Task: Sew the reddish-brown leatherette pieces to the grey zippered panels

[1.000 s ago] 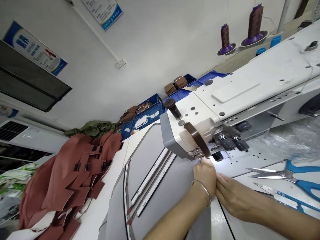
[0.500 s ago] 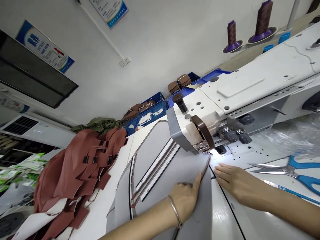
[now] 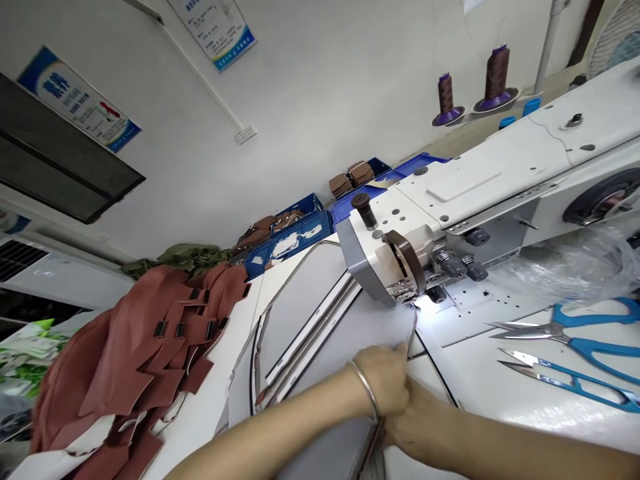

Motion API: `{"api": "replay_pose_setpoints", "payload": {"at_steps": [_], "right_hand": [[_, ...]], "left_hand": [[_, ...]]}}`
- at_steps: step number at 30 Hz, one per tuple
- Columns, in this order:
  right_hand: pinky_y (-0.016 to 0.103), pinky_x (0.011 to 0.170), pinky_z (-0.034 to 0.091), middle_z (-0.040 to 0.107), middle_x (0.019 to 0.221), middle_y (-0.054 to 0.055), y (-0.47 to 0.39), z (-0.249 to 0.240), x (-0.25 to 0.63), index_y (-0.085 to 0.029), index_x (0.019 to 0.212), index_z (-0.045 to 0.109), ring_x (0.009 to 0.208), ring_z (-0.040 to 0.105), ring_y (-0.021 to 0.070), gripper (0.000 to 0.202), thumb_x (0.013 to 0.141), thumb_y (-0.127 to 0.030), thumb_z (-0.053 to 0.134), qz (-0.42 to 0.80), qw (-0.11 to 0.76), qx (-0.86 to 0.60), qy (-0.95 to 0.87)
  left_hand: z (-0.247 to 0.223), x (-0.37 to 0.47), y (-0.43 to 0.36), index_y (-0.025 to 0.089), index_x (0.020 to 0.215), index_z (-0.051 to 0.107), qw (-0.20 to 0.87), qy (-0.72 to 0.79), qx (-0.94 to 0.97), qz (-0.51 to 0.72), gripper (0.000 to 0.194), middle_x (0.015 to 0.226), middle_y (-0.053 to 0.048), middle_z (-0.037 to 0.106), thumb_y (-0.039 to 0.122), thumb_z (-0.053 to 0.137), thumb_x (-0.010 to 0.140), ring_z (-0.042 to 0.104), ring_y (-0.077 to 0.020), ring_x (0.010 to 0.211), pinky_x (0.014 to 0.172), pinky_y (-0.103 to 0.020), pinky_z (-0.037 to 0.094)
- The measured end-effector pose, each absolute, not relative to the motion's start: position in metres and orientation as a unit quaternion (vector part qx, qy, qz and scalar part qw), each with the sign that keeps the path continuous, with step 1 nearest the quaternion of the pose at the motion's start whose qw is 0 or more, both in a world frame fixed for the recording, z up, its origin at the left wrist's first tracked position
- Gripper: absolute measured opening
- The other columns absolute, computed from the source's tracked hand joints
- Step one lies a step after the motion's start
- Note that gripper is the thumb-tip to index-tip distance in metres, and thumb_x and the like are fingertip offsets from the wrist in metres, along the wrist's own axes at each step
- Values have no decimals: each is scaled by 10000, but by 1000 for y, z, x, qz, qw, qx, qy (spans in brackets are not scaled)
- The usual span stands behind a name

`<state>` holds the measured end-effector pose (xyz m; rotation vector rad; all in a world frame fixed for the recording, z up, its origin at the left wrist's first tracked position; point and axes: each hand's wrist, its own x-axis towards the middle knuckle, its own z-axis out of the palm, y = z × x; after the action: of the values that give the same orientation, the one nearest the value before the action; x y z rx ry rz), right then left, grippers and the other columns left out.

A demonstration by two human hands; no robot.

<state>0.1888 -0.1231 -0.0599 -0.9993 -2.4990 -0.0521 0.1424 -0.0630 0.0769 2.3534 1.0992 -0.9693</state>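
Note:
A grey fabric panel (image 3: 345, 340) with brown edging lies under the head of a white sewing machine (image 3: 370, 260). Its right-hand edge runs up to the lit needle area (image 3: 416, 303). My left hand (image 3: 383, 377), with a silver bangle (image 3: 366, 390) at the wrist, is closed on that edge, a short way in front of the needle. Pressed against it, my right hand (image 3: 417, 417) is closed on the same edge slightly nearer to me. The fingertips of both hands are partly hidden. Two white strips with black borders (image 3: 315, 333) cross the panel.
Blue-handled scissors (image 3: 563, 330) and thread snips (image 3: 570, 380) lie at the right. Reddish-brown cut pieces (image 3: 145, 340) are heaped at the left. Blue crates (image 3: 295, 243) stand behind, and thread cones (image 3: 495, 77) rise beyond the machine. Clear plastic (image 3: 565, 263) lies beneath the machine arm.
My right hand has come off the machine bed, moving toward me and left to meet my left hand. My left hand has gone from a pointing finger on the edge to a closed grip.

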Motion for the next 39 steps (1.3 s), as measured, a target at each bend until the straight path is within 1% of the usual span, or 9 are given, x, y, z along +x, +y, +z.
{"api": "replay_pose_setpoints", "payload": {"at_steps": [3, 5, 9, 14, 17, 24, 31, 35, 39], "right_hand": [[439, 949, 433, 689, 954, 85, -141, -71, 237, -156, 946, 682, 999, 581, 263, 185, 823, -257, 589, -24, 283, -364, -887], [396, 935, 455, 650, 1086, 142, -149, -68, 279, -103, 984, 667, 1073, 558, 253, 234, 826, -130, 496, -48, 310, -399, -862], [392, 854, 508, 596, 1210, 150, -159, -52, 329, -70, 1149, 606, 1154, 520, 287, 427, 807, -31, 353, -171, 245, -330, -896], [467, 859, 500, 625, 1086, 236, -167, -64, 312, -13, 1016, 639, 1043, 573, 367, 347, 785, -117, 401, -187, 269, -309, -893], [472, 896, 482, 621, 1091, 242, -167, -80, 303, -17, 1030, 635, 1066, 557, 379, 352, 759, -140, 445, -169, 272, -304, -897], [514, 952, 433, 610, 1106, 256, -156, -86, 305, -30, 1056, 632, 1092, 544, 367, 359, 737, -111, 490, -131, 269, -317, -900], [550, 939, 439, 651, 944, 202, -136, -82, 300, -52, 1005, 666, 1039, 563, 360, 318, 752, -67, 473, -91, 298, -333, -890], [545, 910, 464, 634, 1013, 249, -131, -85, 302, -15, 999, 661, 1123, 516, 388, 331, 756, -29, 437, -114, 311, -348, -877], [521, 927, 459, 611, 1100, 252, -143, -83, 306, -13, 1057, 638, 1138, 511, 376, 342, 791, -59, 427, -115, 300, -322, -891]], "left_hand": [[62, 145, -73, 74, 1432, 287, 34, 402, 855, -327, 627, 984, -200, 643, 161, 441, 831, 629, -280, 880, 708, -372, 478], [54, 146, -67, 129, 1448, 266, 12, 406, 857, -317, 638, 1013, -195, 640, 177, 446, 838, 632, -274, 886, 705, -361, 473], [43, 145, -45, 135, 1439, 266, 84, 348, 868, -344, 752, 1023, -161, 662, 215, 536, 742, 634, -287, 911, 740, -366, 479], [29, 151, -52, 36, 1429, 252, 176, 348, 873, -292, 716, 1097, -197, 640, 209, 452, 764, 617, -272, 972, 799, -344, 478], [21, 160, -67, 8, 1437, 209, 174, 384, 859, -291, 750, 1066, -219, 641, 213, 458, 759, 622, -285, 935, 783, -363, 482], [5, 182, -79, -11, 1412, 271, 158, 456, 841, -246, 707, 929, -214, 657, 229, 476, 780, 636, -296, 870, 735, -376, 498], [-7, 195, -71, 4, 1421, 265, 141, 484, 834, -224, 651, 917, -175, 663, 186, 441, 821, 644, -267, 845, 705, -356, 502], [-10, 195, -71, 38, 1420, 296, 133, 538, 816, -164, 587, 931, -162, 658, 204, 372, 863, 639, -282, 856, 708, -383, 496], [8, 175, -89, 95, 1455, 230, 153, 534, 815, -161, 644, 1027, -162, 639, 239, 387, 846, 630, -295, 879, 720, -396, 492]]}}
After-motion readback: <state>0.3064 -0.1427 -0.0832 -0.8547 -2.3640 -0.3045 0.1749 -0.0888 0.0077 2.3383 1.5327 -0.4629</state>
